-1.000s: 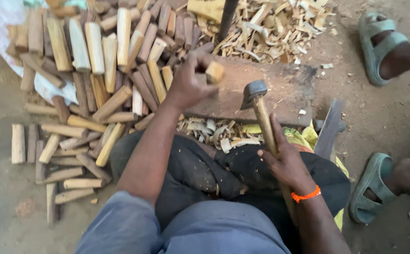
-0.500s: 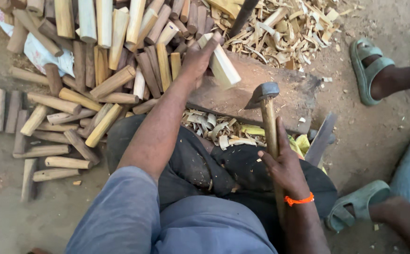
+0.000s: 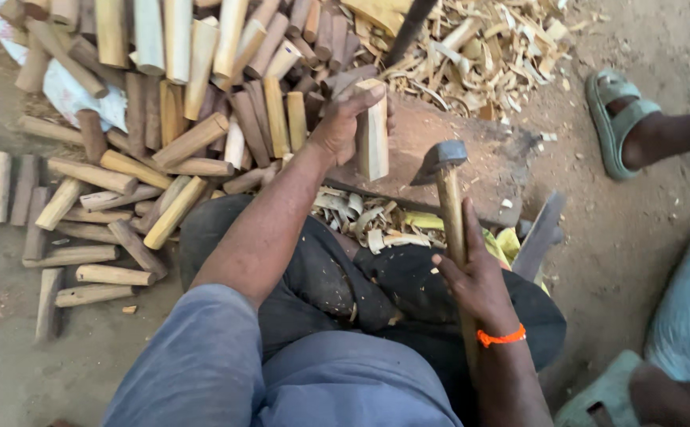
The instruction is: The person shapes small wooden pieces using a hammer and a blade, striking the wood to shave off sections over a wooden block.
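My left hand [image 3: 343, 125] grips a short pale wooden block [image 3: 373, 142] and holds it upright on a flat reddish chopping block [image 3: 455, 130]. My right hand [image 3: 475, 277], with an orange band at the wrist, holds the wooden handle of a hatchet. Its dark metal head [image 3: 442, 156] hangs just right of the block, a little above the chopping surface. Wood shavings [image 3: 361, 217] lie between my knees and the chopping block.
A big pile of cut wood sticks [image 3: 147, 119] spreads at the left over a white sack. Shavings and chips [image 3: 487, 55] heap behind the block. Another person's sandalled foot [image 3: 625, 126] rests at the right; a further foot and light cloth [image 3: 689, 316] sit lower right.
My left hand has stood the wooden block upright on the chopping block. The hatchet head has stayed beside it, held by my right hand. The view has shifted slightly.
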